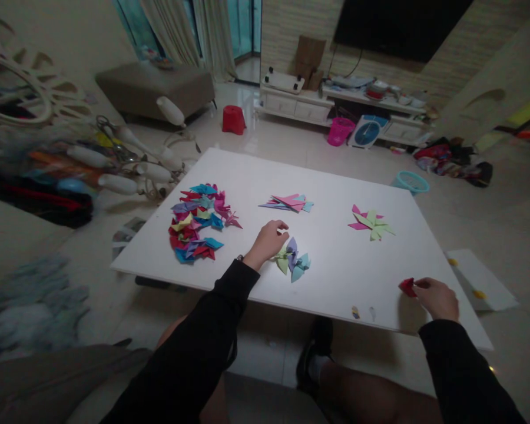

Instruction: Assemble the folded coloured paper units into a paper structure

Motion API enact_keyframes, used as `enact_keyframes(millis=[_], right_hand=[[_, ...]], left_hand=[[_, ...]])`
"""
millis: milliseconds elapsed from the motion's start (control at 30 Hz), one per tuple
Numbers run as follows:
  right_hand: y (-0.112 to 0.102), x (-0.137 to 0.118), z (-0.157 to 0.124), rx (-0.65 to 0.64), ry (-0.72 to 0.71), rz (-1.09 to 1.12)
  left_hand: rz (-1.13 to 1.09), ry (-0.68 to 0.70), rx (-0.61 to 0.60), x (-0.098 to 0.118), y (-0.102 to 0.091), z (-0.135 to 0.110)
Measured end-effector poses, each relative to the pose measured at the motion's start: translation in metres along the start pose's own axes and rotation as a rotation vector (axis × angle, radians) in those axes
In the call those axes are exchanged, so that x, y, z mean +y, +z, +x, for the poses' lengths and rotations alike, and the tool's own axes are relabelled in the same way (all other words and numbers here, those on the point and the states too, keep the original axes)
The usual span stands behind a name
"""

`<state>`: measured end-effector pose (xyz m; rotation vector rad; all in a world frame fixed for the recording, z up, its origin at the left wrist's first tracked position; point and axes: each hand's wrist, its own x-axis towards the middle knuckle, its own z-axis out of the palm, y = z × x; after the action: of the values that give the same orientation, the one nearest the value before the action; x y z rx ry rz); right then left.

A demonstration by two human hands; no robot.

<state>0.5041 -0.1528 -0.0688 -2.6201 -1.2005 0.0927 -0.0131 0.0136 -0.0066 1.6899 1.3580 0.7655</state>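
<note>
One heap of multicoloured folded papers (195,225) at left of table (331,265), left hand (270,240), grip parted and unladen, pale folded papers (292,263) beside it, green-and-pink papers (371,222), red folded paper (407,287) in pinching grip of right hand (438,299), near right corner

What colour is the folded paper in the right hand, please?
The folded paper is red; head view.

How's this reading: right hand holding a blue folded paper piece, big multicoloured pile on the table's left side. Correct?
Not quite: the head view shows that the folded paper piece in the right hand is red, not blue. The big multicoloured pile is indeed on the left side of the table.
</note>
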Motion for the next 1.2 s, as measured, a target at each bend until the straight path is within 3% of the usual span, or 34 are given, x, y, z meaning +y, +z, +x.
enact_keyframes(millis=[67,167,267,400,533,733,933,1033,1200], right_hand=[[0.001,-0.001,-0.001,-0.014,0.020,0.004],[-0.002,-0.028,-0.004,0.128,-0.008,0.011],[-0.010,-0.080,-0.015,0.265,-0.124,0.123],[-0.022,-0.156,-0.042,0.277,-0.370,0.289],[-0.030,-0.203,-0.073,0.233,-0.510,0.384],[-0.038,-0.226,-0.103,0.197,-0.581,0.487],[-0.053,-0.229,-0.123,0.265,-0.585,0.613],[-0.061,-0.235,-0.134,0.281,-0.595,0.668],[-0.076,-0.256,-0.157,0.160,-0.625,0.766]], left_hand=[[0.072,-0.018,0.023,-0.010,-0.009,0.002],[0.277,-0.080,0.098,-0.030,-0.029,0.003],[0.483,-0.221,0.165,-0.051,-0.051,0.002],[0.577,-0.428,0.149,-0.076,-0.070,-0.001],[0.579,-0.508,0.099,-0.091,-0.074,-0.002],[0.579,-0.516,0.095,-0.092,-0.074,-0.001],[0.568,-0.524,0.165,-0.072,-0.076,-0.003],[0.542,-0.420,0.230,-0.054,-0.067,-0.006],[0.298,0.117,0.208,-0.005,-0.029,-0.033]])
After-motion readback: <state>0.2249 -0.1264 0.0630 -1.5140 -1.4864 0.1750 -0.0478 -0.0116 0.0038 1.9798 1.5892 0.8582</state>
